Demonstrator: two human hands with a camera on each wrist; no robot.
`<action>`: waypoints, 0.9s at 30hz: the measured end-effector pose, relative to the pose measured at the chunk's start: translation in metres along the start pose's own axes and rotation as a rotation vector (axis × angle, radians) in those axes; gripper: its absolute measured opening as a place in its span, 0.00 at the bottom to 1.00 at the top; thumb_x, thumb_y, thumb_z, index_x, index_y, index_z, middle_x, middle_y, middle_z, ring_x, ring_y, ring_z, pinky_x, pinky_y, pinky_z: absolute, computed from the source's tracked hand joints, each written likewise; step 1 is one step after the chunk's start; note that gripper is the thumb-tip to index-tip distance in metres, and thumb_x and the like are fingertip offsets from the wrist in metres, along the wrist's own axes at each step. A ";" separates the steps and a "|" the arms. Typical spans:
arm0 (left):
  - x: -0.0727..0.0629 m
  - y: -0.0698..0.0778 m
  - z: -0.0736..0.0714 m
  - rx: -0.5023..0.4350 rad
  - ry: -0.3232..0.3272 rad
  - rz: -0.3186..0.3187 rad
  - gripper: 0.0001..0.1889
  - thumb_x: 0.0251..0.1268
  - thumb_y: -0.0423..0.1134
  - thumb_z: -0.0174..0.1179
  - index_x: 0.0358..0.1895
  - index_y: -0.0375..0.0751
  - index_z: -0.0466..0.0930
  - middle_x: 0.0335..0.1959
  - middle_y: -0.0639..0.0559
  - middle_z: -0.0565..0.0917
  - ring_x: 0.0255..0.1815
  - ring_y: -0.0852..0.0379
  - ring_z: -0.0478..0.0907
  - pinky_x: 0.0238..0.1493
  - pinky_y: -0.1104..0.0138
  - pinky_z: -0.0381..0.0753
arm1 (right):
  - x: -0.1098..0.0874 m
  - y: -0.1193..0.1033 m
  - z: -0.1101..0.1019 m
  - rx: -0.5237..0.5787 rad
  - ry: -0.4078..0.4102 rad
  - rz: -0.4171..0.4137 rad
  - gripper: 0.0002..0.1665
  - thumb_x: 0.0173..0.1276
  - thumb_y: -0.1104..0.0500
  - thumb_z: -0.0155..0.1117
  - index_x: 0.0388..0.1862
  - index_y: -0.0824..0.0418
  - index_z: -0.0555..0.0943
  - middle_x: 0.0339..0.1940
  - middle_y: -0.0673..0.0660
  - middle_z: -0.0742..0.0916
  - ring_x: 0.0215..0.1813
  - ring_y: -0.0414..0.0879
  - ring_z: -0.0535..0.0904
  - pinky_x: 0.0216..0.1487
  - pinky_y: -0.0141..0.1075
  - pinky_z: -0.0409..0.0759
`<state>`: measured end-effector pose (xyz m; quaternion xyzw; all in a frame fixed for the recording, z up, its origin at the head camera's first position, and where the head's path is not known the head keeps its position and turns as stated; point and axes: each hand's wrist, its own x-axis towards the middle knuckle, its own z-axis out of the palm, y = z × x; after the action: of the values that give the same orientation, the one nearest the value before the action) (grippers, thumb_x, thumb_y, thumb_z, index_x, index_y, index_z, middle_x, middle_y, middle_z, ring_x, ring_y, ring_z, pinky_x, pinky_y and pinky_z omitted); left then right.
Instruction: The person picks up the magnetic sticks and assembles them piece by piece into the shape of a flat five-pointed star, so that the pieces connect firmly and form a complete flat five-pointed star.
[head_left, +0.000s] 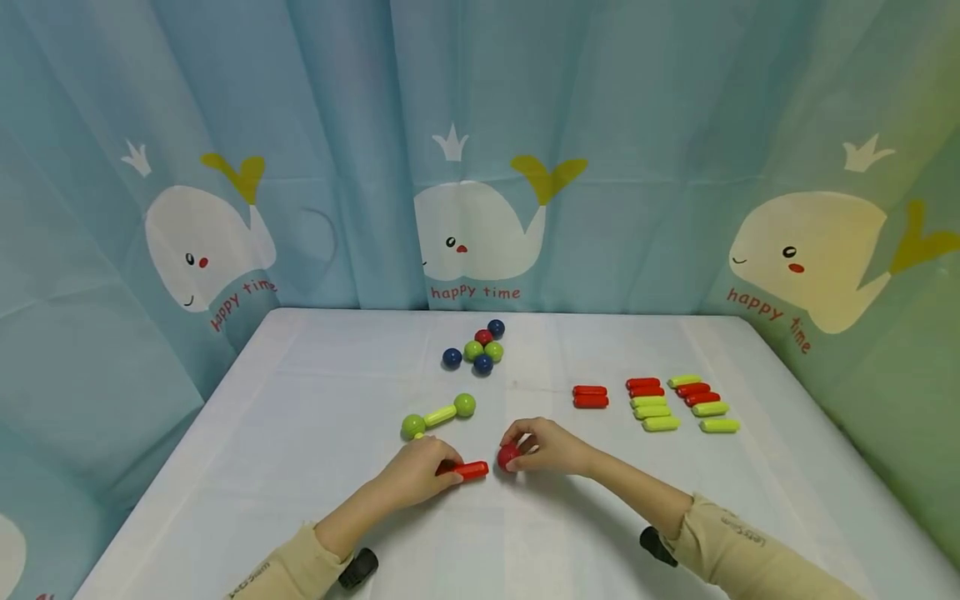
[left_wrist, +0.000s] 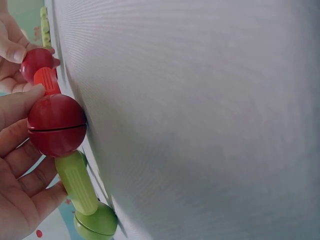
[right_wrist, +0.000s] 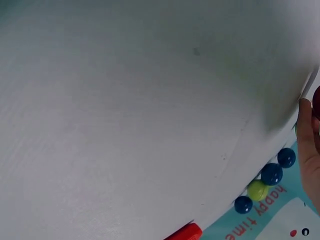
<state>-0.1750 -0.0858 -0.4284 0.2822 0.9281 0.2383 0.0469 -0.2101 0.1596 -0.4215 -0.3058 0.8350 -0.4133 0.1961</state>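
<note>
Between thumb and fingers, my left hand (head_left: 416,473) pinches a red stick (head_left: 471,472) just above the white table. In the left wrist view, a red ball (left_wrist: 57,125) sits at the stick's near end, beside the palm, followed by a green stick (left_wrist: 77,182) and a green ball (left_wrist: 96,221). A second red ball (head_left: 507,457) is held in the fingertips of my right hand (head_left: 551,447), close to the red stick's free end. Beyond the left hand, another green stick (head_left: 440,416) links two green balls; the left hand hides part of this joined piece.
At the back middle lies a group of loose blue, green and red balls (head_left: 483,364). Rows of red and green sticks (head_left: 651,412) are on the right, with a pair of red sticks (head_left: 590,402) nearer the middle. A whale-print curtain (head_left: 337,167) hangs behind the table (head_left: 300,375).
</note>
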 end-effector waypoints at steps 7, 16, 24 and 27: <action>0.002 0.000 -0.002 -0.010 -0.001 0.013 0.07 0.57 0.38 0.66 0.36 0.38 0.86 0.30 0.53 0.86 0.31 0.63 0.77 0.35 0.70 0.75 | 0.007 -0.006 0.004 -0.088 -0.033 -0.043 0.14 0.58 0.65 0.67 0.44 0.68 0.80 0.40 0.60 0.85 0.40 0.44 0.81 0.39 0.26 0.79; 0.003 -0.002 -0.002 -0.009 -0.004 0.031 0.07 0.56 0.37 0.66 0.35 0.38 0.86 0.29 0.54 0.86 0.30 0.65 0.75 0.34 0.71 0.74 | 0.011 -0.011 0.004 -0.081 -0.074 -0.037 0.14 0.59 0.67 0.66 0.45 0.70 0.79 0.42 0.61 0.85 0.42 0.46 0.82 0.42 0.27 0.79; 0.002 -0.001 -0.003 -0.016 -0.025 0.015 0.07 0.57 0.37 0.66 0.36 0.39 0.87 0.29 0.55 0.85 0.29 0.66 0.74 0.33 0.71 0.73 | 0.004 -0.003 -0.003 -0.067 -0.080 0.003 0.14 0.62 0.64 0.64 0.46 0.68 0.78 0.41 0.59 0.84 0.42 0.44 0.80 0.42 0.28 0.79; 0.001 -0.002 -0.002 -0.028 -0.041 0.006 0.07 0.57 0.37 0.66 0.36 0.39 0.87 0.29 0.55 0.85 0.29 0.67 0.73 0.33 0.71 0.73 | -0.002 0.003 -0.009 -0.087 -0.054 0.013 0.10 0.62 0.63 0.64 0.41 0.67 0.79 0.36 0.56 0.84 0.37 0.39 0.78 0.37 0.26 0.78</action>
<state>-0.1770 -0.0873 -0.4272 0.2894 0.9225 0.2458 0.0691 -0.2147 0.1672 -0.4187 -0.3197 0.8486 -0.3669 0.2077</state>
